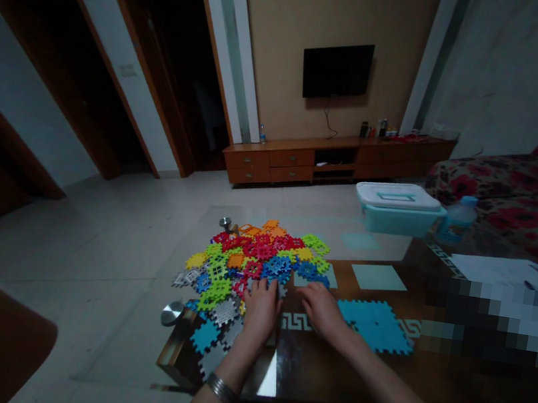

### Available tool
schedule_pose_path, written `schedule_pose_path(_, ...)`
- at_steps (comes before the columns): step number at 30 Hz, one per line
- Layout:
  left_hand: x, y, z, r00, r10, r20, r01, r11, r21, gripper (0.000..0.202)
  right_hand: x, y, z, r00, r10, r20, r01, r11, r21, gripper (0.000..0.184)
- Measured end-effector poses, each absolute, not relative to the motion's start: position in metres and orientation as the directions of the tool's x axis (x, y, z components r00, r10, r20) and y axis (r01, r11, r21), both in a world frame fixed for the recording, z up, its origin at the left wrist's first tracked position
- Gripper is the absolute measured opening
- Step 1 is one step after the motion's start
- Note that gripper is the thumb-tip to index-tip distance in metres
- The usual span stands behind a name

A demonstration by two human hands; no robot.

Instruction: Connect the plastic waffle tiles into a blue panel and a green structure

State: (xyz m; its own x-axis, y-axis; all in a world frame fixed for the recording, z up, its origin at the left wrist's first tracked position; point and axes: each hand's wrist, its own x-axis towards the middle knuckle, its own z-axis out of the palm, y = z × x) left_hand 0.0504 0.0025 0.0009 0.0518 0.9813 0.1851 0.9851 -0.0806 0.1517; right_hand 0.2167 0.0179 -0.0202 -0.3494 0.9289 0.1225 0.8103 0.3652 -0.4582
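Note:
A heap of colourful interlocking plastic puzzle pieces (247, 259) in red, green, yellow, orange, blue and grey lies on the left end of a glass-topped table (323, 378). My left hand (260, 309), with a metal bracelet (222, 391) on its wrist, rests its fingers on the near edge of the heap. My right hand (321, 308) lies just right of that, over the table, fingers towards the heap. Its fingertips are close to some blue pieces. A joined sheet of sky-blue pieces (374, 326) lies flat to the right of my right hand, apart from it.
A teal box with a white lid (396, 208) and a plastic water bottle (458, 220) stand beyond the table. Papers (505, 274) lie at the right. A pale green square (379, 277) lies on the table. A floral sofa (518, 191) runs along the right.

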Motion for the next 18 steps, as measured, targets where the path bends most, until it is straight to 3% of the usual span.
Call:
schedule_pose_path(6, 0.027, 0.006, -0.011, 0.166, 0.968, 0.188, 0.955, -0.205, 0.213, 0.038, 0.167, 0.043, -0.003, -0.114, 0.993, 0.012, 0.933, 0.111, -0.343, 0.024)
schedule_pose_path(12, 0.010, 0.014, -0.011, -0.014, 0.929, 0.370, 0.869, -0.171, 0.463, 0.034, 0.133, 0.053, 0.006, 0.066, 0.997, -0.037, 0.936, -0.075, -0.344, 0.038)
schedule_pose_path(18, -0.011, 0.023, -0.001, -0.176, 0.895, 0.409, 0.837, -0.083, 0.541, 0.036, 0.128, 0.063, -0.002, 0.094, 0.993, -0.070, 0.907, -0.115, -0.406, 0.053)
